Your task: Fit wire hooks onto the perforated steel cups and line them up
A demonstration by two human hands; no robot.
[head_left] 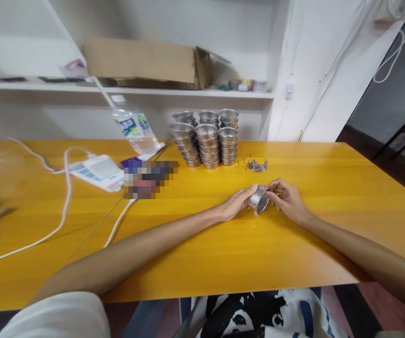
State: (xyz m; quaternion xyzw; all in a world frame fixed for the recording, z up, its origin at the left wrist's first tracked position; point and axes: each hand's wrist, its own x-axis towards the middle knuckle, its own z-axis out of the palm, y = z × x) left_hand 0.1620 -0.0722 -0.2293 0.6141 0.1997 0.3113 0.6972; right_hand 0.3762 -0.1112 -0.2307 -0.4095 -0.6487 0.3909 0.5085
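Note:
A small perforated metal cup is tilted on its side above the yellow table, its open mouth facing right. Wrapped around its closed end are the fingers of my left hand. At the cup's rim, the thumb and fingers of my right hand are pinched together; what lies between them is too small to make out. Just beyond the hands sits a pile of thin curved metal wires, with a few loose ones beside it. Stacks of similar perforated cups stand behind, toward the wall.
Left of the stacks, a plastic bottle leans at a slant. A white power strip with a plugged-in adapter and white cables occupies the table's left side. A cardboard box rests on the shelf above.

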